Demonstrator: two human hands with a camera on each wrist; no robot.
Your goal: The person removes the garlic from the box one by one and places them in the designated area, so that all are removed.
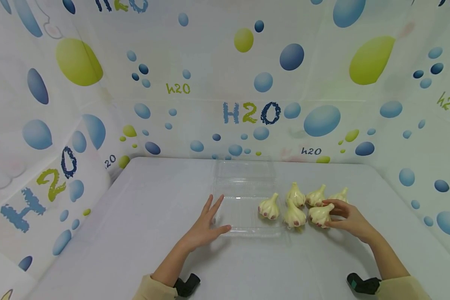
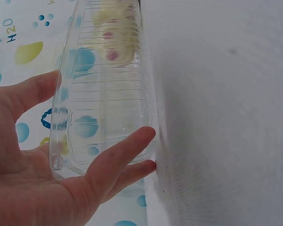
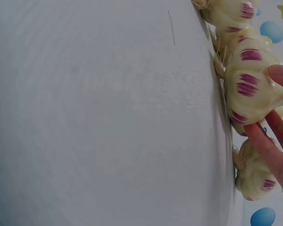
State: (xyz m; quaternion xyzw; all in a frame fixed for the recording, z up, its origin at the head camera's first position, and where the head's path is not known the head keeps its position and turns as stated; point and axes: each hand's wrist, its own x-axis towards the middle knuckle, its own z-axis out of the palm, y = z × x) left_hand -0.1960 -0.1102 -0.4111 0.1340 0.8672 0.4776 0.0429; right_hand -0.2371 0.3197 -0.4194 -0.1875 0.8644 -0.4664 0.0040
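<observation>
A clear plastic clamshell box (image 1: pixel 240 227) lies with its lid (image 1: pixel 243 171) folded back. One garlic bulb (image 1: pixel 268 208) sits inside, at the box's right end; through the ribbed wall it shows blurred as a pale bulb (image 2: pixel 115 35) in the left wrist view. My left hand (image 1: pixel 205 229) spreads its fingers around the box's left end, with a fingertip at the rim. Between thumb and fingers, my right hand (image 1: pixel 348 220) holds a purple-streaked garlic bulb (image 1: pixel 318 215), also seen as the gripped bulb (image 3: pixel 247 82) in the right wrist view.
Beside the box stand more bulbs: a front bulb (image 1: pixel 294 216), a back bulb (image 1: pixel 295 192), another back bulb (image 1: pixel 315 196) and a partly hidden bulb (image 1: pixel 339 195) behind my right hand. All rest on a white-covered table (image 1: pixel 153 200). A patterned curtain (image 1: pixel 210 54) rises behind.
</observation>
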